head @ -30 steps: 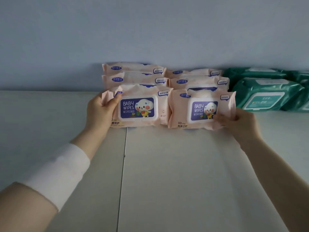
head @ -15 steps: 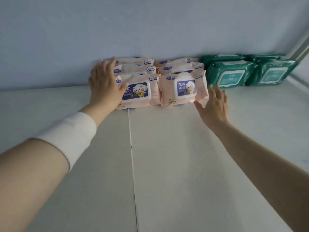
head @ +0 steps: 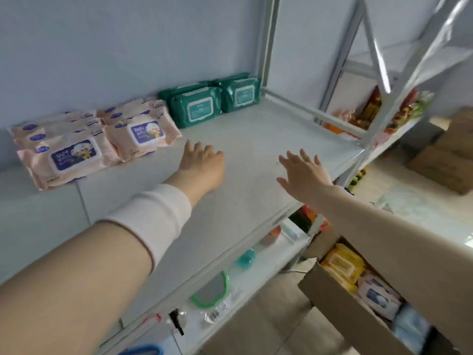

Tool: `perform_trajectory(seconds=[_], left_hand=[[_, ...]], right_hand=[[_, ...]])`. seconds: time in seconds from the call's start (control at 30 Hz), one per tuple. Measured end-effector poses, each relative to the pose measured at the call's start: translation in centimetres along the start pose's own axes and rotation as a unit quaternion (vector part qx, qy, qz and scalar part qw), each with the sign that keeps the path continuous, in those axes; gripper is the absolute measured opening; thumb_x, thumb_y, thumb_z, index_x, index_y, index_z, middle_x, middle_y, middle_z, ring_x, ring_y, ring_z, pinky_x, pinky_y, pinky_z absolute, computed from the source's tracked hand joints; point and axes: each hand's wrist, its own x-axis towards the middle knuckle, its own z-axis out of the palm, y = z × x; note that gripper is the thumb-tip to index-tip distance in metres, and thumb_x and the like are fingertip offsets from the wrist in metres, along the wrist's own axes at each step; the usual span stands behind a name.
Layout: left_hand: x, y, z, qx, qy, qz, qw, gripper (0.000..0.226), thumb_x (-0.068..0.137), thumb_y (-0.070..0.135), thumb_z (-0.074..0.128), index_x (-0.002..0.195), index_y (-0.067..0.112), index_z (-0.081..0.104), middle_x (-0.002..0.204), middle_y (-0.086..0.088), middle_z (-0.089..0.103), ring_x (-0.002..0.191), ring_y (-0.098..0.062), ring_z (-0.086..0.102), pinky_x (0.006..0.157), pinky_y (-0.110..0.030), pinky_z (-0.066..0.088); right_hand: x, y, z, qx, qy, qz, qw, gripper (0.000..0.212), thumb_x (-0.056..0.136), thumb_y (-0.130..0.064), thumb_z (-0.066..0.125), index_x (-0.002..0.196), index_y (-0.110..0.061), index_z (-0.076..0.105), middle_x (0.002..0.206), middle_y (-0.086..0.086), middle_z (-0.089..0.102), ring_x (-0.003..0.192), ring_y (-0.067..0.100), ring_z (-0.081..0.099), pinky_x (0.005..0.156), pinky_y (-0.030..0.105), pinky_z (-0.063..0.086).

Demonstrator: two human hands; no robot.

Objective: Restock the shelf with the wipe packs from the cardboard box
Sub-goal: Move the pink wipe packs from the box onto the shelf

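While hovering over the bare board of the shelf (head: 256, 134), holding nothing: left hand (head: 202, 163) palm down with fingers loosely bent, just near of the pink wipe packs (head: 74, 155) and touching none; right hand (head: 304, 174) to its right, fingers straight and spread, well apart from every pack. Hands apart from each other, neither closed round anything. Against the far wall (head: 102, 47) at left, pink wipe packs in two stacked columns, labels facing near. Just right of those, green wipe packs (head: 198, 108) in two more columns, reaching the far right upright (head: 266, 34). Below the shelf at near right, cardboard box (head: 340, 311) open on top, yellow packs (head: 343, 265) and white-and-blue packs (head: 378, 295) inside, partly hidden by the right forearm (head: 384, 226). Round the left forearm, white sleeve band (head: 153, 216). On the lower shelf (head: 266, 262), green-rimmed mirror (head: 210, 290) among small items too blurred to name. Farther right, snack packets (head: 368, 108) on a neighbouring shelf (head: 399, 131) and brown boxes (head: 445, 162) beyond it.
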Motion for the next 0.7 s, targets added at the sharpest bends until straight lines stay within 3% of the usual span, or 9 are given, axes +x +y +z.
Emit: perform_trajectory(seconds=[0.2, 0.37, 0.5, 0.7], left_hand=[[6.1, 22.5, -5.8, -0.082, 0.020, 0.161, 0.983, 0.043, 0.093, 0.035, 0.045, 0.132, 0.017, 0.045, 0.134, -0.011, 0.051, 0.121, -0.032, 0.048, 0.096, -0.039, 0.036], [6.4, 41.0, -4.4, -0.049, -0.041, 0.352, 0.934, 0.042, 0.093, 0.043, 0.044, 0.127, 0.018, 0.046, 0.124, -0.010, 0.058, 0.109, -0.033, 0.057, 0.079, -0.038, 0.043], [7.4, 50.1, -0.6, -0.007, -0.120, 0.424, 0.898, 0.044, 0.094, 0.042, 0.042, 0.132, 0.018, 0.043, 0.127, -0.009, 0.057, 0.111, -0.031, 0.057, 0.081, -0.039, 0.047], [10.5, 57.9, 7.8, -0.012, -0.234, 0.441, 0.866, 0.043, 0.094, 0.043, 0.044, 0.131, 0.020, 0.044, 0.127, -0.007, 0.057, 0.110, -0.027, 0.057, 0.074, -0.033, 0.043]], right_hand=[[-9.3, 20.4, 2.9, 0.010, -0.034, 0.147, 0.988, 0.051, 0.095, -0.042, 0.042, 0.140, -0.019, 0.039, 0.145, 0.006, 0.041, 0.137, 0.027, 0.031, 0.110, 0.043, 0.028], [-19.4, 33.8, 8.8, 0.022, -0.202, 0.238, 0.950, 0.039, 0.093, -0.039, 0.044, 0.122, -0.015, 0.055, 0.126, 0.011, 0.058, 0.116, 0.030, 0.055, 0.088, 0.034, 0.044], [-23.7, 39.6, 15.5, 0.058, -0.307, 0.281, 0.907, 0.038, 0.093, -0.038, 0.046, 0.119, -0.012, 0.057, 0.123, 0.011, 0.059, 0.113, 0.029, 0.056, 0.090, 0.034, 0.048], [-25.2, 41.1, 26.4, 0.133, -0.372, 0.313, 0.864, 0.038, 0.095, -0.037, 0.045, 0.124, -0.013, 0.053, 0.122, 0.009, 0.059, 0.112, 0.027, 0.056, 0.089, 0.036, 0.047]])
